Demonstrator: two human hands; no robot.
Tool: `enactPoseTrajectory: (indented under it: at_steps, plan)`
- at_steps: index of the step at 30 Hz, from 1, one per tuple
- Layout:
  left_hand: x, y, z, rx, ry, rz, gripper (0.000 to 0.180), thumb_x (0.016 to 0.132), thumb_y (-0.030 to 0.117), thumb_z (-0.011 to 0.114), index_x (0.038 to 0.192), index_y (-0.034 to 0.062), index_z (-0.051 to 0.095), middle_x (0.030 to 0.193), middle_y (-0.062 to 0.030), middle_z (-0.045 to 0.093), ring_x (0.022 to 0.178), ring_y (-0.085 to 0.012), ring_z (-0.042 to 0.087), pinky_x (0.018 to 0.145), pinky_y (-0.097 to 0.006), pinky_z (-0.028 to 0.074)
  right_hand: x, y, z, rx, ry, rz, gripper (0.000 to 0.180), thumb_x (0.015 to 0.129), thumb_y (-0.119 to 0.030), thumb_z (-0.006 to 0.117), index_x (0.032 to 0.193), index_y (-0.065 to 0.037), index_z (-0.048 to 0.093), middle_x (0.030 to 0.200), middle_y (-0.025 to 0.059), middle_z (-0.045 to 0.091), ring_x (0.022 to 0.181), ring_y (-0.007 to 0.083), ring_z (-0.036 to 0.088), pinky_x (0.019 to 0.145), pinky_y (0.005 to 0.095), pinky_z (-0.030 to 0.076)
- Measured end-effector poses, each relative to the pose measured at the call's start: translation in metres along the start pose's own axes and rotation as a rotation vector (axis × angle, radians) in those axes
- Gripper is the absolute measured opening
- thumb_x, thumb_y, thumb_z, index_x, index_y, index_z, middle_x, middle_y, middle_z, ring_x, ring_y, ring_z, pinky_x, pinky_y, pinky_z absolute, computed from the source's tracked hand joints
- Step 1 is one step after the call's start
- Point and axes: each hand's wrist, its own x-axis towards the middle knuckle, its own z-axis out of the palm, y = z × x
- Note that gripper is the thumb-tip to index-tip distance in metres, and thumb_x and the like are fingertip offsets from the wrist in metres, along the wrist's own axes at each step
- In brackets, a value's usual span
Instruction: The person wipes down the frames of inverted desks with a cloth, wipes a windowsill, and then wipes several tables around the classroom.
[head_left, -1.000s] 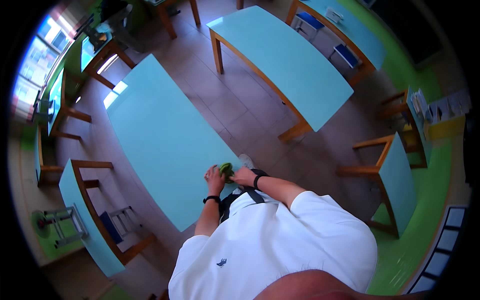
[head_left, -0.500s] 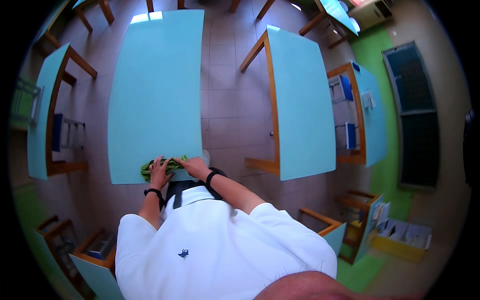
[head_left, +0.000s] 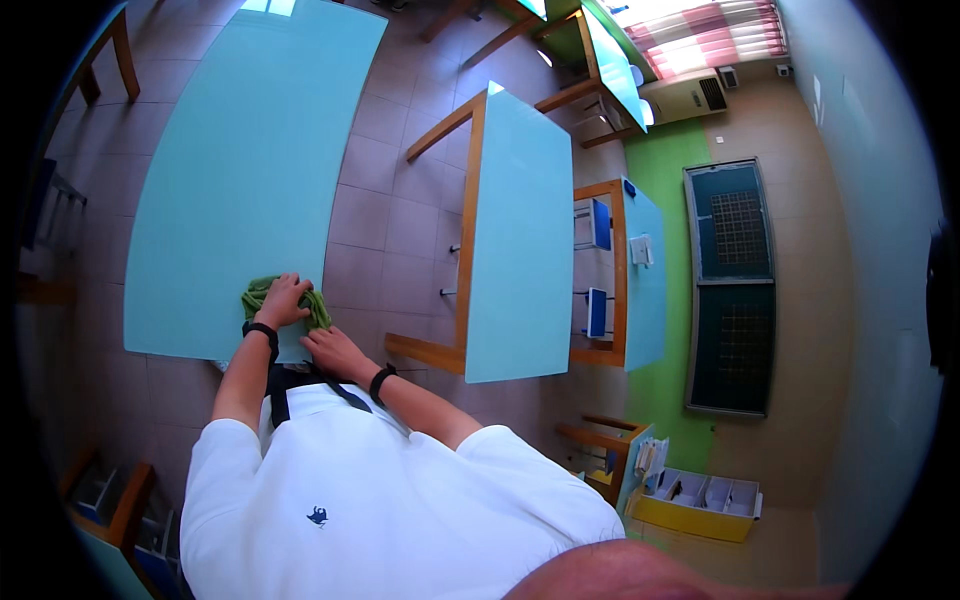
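A crumpled green cloth (head_left: 259,292) lies on the near right part of a long light-blue table (head_left: 235,170), close to its right edge. My left hand (head_left: 284,302) presses down on the cloth with its fingers bent around it. Lower and to the right, my right hand (head_left: 338,353) is closed at the cloth's near end, by the table's corner; its fingertips are partly hidden. Both wrists wear black bands.
To the right stands another blue-topped table (head_left: 522,240) with wooden legs, and beyond it a smaller table (head_left: 642,270) with blue-seated stools (head_left: 596,312). A yellow-fronted box with compartments (head_left: 697,505) is at the lower right. Tiled floor (head_left: 385,215) runs between the tables.
The view has turned, so the room appears shifted left. Both hands and the cloth have moved toward the table's right edge; the cloth is more bunched under my left hand.
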Motion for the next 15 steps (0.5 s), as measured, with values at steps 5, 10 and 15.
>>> enactPoseTrajectory:
  at_steps: [5, 10, 15]
  plan:
    - [-0.018, -0.003, 0.003, -0.054, -0.052, 0.095, 0.031, 0.073, 0.025, 0.071, 0.098, 0.0081, 0.063, 0.100, -0.0141, 0.056, 0.100, -0.0336, 0.053, 0.087, -0.044, 0.045, 0.012, 0.008, 0.001, 0.015, 0.212, 0.358, 0.046, 0.078, -0.009, 0.057, 0.123, -0.008, 0.049, 0.115, 0.0168, 0.052, 0.106, 0.0347, 0.054, 0.083, 0.0431, 0.046]
    - [-0.054, -0.026, 0.000, -0.128, -0.089, 0.064, 0.032, 0.075, 0.023, 0.069, 0.101, 0.0071, 0.060, 0.100, -0.0143, 0.055, 0.102, -0.0340, 0.053, 0.087, -0.044, 0.045, 0.032, -0.006, 0.018, 0.099, 0.022, 0.424, 0.046, 0.080, -0.010, 0.056, 0.125, -0.011, 0.049, 0.113, 0.0197, 0.050, 0.104, 0.0391, 0.054, 0.083, 0.0488, 0.049]
    - [-0.081, -0.068, -0.024, -0.444, -0.181, -0.050, 0.035, 0.074, 0.010, 0.068, 0.107, 0.0067, 0.058, 0.107, -0.0136, 0.056, 0.106, -0.0336, 0.052, 0.092, -0.043, 0.045, 0.077, -0.039, 0.029, 0.141, 0.019, 0.492, 0.038, 0.083, -0.014, 0.056, 0.121, -0.010, 0.053, 0.110, 0.0214, 0.049, 0.099, 0.0408, 0.056, 0.083, 0.0476, 0.049]
